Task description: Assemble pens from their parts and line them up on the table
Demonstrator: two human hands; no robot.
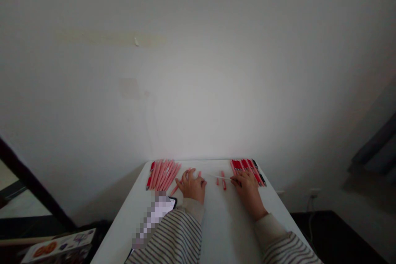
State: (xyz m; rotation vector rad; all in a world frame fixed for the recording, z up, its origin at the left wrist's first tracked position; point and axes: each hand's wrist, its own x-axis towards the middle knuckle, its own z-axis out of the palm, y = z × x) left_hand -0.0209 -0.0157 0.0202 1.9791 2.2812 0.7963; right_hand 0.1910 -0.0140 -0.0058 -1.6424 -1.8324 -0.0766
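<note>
My right hand [248, 192] pinches a thin whitish rod, which looks like a pen refill [223, 177], near its right end. The refill points left across the white table [216, 218]. Just below it lie a short pink piece [217, 181] and a red-and-pink pen part [224, 181]. My left hand [193, 187] rests low over the table with its fingers bent and spread. A small pink pen part [199, 173] shows between its thumb and forefinger, apparently not gripped. Under its outer fingers lies a pink pen barrel [175, 189], partly hidden.
A pile of pink pen barrels [165, 173] lies at the back left, with red pieces beside it. Red-and-pink pens [243, 166] are lined up at the back right, partly behind my right hand. A phone [154, 216] lies by my left sleeve. The wall [198, 90] stands behind the table.
</note>
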